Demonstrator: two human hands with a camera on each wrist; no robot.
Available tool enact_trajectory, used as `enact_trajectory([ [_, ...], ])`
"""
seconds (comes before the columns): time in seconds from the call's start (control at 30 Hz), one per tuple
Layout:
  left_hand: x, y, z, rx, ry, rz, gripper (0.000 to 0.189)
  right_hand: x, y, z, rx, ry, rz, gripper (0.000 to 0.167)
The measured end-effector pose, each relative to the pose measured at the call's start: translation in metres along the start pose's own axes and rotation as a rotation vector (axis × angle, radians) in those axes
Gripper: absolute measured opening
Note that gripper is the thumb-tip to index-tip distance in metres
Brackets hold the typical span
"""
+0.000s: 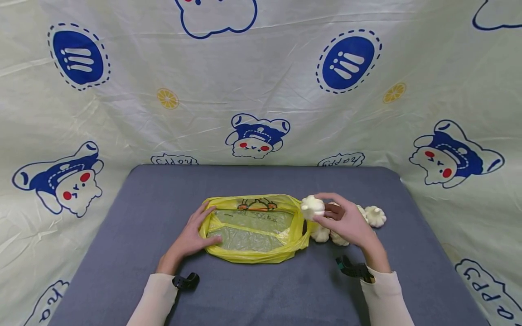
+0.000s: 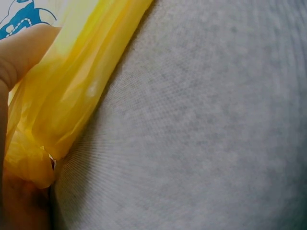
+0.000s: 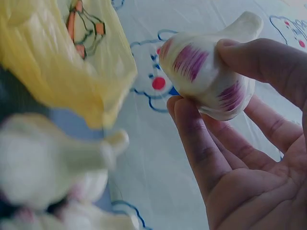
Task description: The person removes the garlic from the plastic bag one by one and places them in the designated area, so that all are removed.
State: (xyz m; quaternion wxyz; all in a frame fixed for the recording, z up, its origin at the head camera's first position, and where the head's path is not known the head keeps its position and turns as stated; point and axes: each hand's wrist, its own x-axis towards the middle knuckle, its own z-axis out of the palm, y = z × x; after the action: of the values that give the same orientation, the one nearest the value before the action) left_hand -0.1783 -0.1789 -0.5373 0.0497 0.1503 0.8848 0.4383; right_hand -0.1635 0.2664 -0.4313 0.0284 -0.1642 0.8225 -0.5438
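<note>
A yellow plastic bag (image 1: 254, 258) lies on the table with its mouth spread wide. My left hand (image 1: 193, 235) grips its left rim, thumb inside the opening and fingers on the outer side; in the left wrist view the thumb (image 2: 26, 52) presses on the yellow plastic. At the bag's right edge my right hand (image 1: 346, 219) pinches a garlic bulb (image 3: 206, 76), white with purple streaks, between thumb and fingertips, raised off the table. More garlic bulbs (image 1: 375, 216) lie beneath and beside the right hand, partly hidden by it.
The dark grey-blue table (image 1: 261, 294) has its far edge against a pale printed cloth (image 1: 261, 68). A black strap (image 1: 185, 281) is on the left wrist and another black strap (image 1: 354, 268) on the right.
</note>
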Motion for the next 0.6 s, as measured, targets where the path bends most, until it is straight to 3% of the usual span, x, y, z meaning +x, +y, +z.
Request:
enact_trajectory([
  [0.6,-0.001,-0.001,0.0,-0.001,0.014,0.021,0.093,-0.053,0.014,-0.055,-0.169,0.282,-0.024,0.053],
])
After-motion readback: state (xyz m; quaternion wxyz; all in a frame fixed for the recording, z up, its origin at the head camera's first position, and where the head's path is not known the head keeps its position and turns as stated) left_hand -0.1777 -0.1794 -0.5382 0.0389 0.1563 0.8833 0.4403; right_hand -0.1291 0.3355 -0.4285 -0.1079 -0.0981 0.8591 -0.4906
